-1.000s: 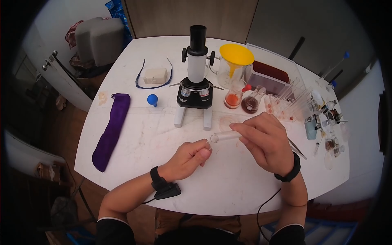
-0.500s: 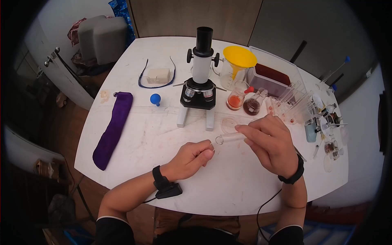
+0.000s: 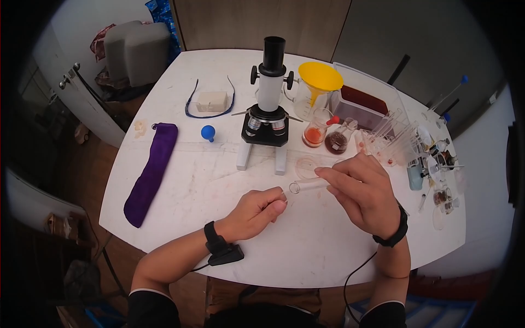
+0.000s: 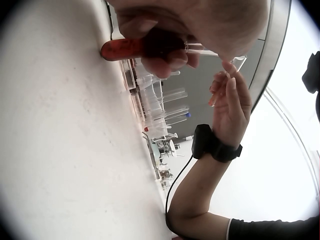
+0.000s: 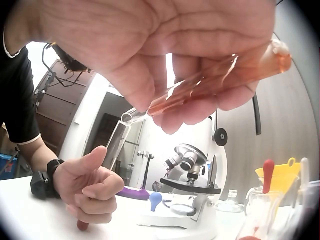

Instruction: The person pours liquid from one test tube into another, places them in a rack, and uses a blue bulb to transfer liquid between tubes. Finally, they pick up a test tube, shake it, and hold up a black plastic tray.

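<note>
My left hand [image 3: 254, 215] grips a glass test tube [image 5: 117, 144] that stands nearly upright. Dark red liquid fills its rounded bottom, which pokes out below the fist in the left wrist view. In my right hand [image 3: 367, 194] a second test tube [image 5: 210, 87], tilted close to level, is held between thumb and fingers. Pinkish-orange liquid lies along its length in the right wrist view. The second tube's mouth meets the top of the first one there. Behind the tilted tube, a shallow clear dish [image 3: 305, 164] lies on the white table [image 3: 219, 175].
A microscope [image 3: 270, 93] stands mid-table behind the hands. Flasks with orange [image 3: 313, 136] and dark red [image 3: 336, 142] liquid stand to its right, near a yellow funnel [image 3: 320, 76] and a test tube rack [image 3: 383, 145]. On the left lie a blue bulb [image 3: 208, 132] and a purple pouch [image 3: 152, 175].
The head view has shifted a little, moving the whole scene slightly right in it. Both hands keep their hold on the tubes with almost no other movement.
</note>
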